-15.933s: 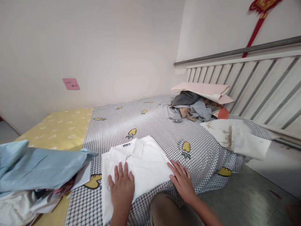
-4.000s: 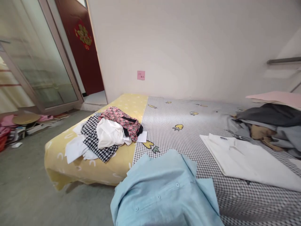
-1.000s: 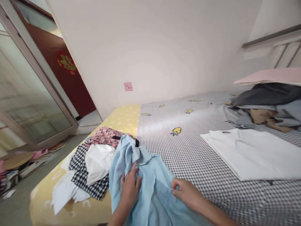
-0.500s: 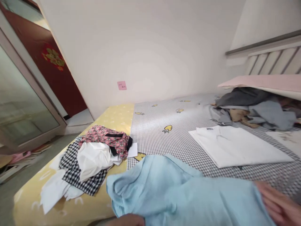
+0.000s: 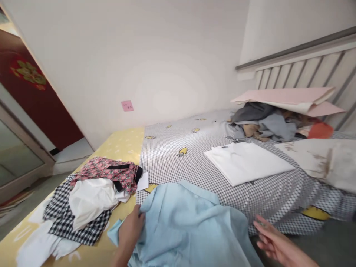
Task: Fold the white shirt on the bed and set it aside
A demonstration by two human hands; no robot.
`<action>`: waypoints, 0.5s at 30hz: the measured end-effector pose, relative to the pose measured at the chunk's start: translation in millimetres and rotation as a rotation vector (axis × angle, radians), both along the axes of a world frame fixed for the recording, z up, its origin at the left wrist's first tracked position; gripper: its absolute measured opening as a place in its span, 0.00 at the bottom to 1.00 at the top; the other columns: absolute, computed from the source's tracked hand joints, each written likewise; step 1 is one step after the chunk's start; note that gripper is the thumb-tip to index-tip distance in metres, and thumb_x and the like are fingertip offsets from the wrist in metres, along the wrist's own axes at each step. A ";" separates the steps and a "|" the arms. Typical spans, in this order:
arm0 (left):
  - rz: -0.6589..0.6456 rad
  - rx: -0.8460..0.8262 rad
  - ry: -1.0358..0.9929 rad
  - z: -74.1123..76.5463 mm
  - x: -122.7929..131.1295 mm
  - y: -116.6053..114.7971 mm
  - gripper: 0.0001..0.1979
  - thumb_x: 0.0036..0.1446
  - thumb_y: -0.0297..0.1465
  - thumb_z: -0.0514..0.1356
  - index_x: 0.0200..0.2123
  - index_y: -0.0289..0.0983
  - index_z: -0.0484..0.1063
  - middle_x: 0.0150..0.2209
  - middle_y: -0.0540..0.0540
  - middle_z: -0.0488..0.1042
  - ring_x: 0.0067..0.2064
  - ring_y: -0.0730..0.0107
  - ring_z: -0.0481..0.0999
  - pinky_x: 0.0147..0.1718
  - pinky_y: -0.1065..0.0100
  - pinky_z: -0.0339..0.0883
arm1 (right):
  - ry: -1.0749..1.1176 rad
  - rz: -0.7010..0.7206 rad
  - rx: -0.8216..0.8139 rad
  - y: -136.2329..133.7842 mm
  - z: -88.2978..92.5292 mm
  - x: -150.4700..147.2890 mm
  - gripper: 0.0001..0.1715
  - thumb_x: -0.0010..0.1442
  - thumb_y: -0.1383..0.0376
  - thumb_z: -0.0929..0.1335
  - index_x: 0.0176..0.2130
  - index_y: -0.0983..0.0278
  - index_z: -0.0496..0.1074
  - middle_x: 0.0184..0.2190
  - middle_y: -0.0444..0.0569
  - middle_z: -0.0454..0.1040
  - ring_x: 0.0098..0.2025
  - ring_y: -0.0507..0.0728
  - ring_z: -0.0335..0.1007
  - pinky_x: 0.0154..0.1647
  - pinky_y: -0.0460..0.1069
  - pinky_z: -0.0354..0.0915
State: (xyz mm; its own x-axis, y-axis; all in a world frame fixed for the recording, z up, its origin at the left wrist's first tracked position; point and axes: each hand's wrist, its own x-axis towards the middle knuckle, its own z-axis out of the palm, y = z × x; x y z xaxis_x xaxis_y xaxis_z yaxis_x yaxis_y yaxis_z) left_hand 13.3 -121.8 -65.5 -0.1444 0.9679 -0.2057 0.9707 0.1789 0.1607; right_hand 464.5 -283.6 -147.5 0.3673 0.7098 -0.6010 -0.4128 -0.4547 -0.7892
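Note:
A light blue shirt [image 5: 189,222] lies spread on the near edge of the bed, its collar end pointing away from me and its lower part cut off by the frame. My left hand [image 5: 132,228] is closed on the shirt's left side near the shoulder; a sleeve pokes out left of my wrist. Just off the shirt's right edge, my right hand [image 5: 271,241] is open, fingers apart and holding nothing. Beyond it rests a folded white garment [image 5: 250,161] with a dark label at its neck.
To the left, a pink patterned garment [image 5: 97,170], a white cloth [image 5: 91,198] and a black-and-white checked garment [image 5: 89,230] lie heaped. Gray clothes [image 5: 278,126] sit under a pink board [image 5: 283,97] at the right back, near a pale garment [image 5: 308,155].
My right hand has let go of the shirt's right side and opened. My left hand has moved up along the shirt's left side. The view has turned right.

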 end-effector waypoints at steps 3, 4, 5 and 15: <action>0.002 0.074 -0.016 -2.0 -16.4 -7.5 0.21 0.67 0.38 0.41 0.54 0.39 0.66 0.49 0.35 0.81 0.51 0.50 0.80 0.42 0.60 0.67 | -0.059 0.041 0.059 22.1 -5.1 -15.2 0.59 0.44 0.50 0.78 0.67 0.58 0.54 0.15 0.32 0.61 0.23 0.55 0.75 0.21 0.42 0.58; -0.007 0.115 -0.047 -2.5 -22.6 -9.1 0.20 0.66 0.40 0.41 0.50 0.40 0.67 0.45 0.37 0.82 0.49 0.50 0.81 0.40 0.60 0.67 | -0.089 0.058 0.075 30.2 -8.0 -20.4 0.60 0.45 0.50 0.78 0.68 0.59 0.53 0.15 0.32 0.61 0.22 0.56 0.75 0.20 0.42 0.57; -0.019 0.159 -0.095 -3.4 -28.4 -10.6 0.18 0.64 0.41 0.43 0.45 0.42 0.68 0.40 0.39 0.82 0.46 0.50 0.81 0.38 0.61 0.67 | -0.126 0.066 0.084 37.9 -11.2 -25.1 0.60 0.45 0.50 0.77 0.68 0.59 0.53 0.14 0.32 0.61 0.22 0.56 0.74 0.20 0.42 0.56; 0.006 0.111 -0.745 -39.0 -85.7 -78.8 0.37 0.45 0.68 0.56 0.43 0.44 0.75 0.18 0.53 0.67 0.20 0.65 0.68 0.20 0.64 0.64 | -0.136 0.506 0.094 5.8 0.3 -2.2 0.43 0.43 0.38 0.74 0.48 0.64 0.71 0.10 0.37 0.62 0.15 0.55 0.66 0.17 0.45 0.56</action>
State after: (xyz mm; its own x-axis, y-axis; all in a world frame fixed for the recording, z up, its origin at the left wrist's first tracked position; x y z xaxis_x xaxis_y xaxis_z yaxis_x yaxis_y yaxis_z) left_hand -72.4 -200.6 -104.5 -0.0107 0.9883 -0.1525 0.5975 0.1286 0.7915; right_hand 462.2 -277.8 -147.2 0.0349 0.8672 -0.4967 -0.0510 -0.4948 -0.8675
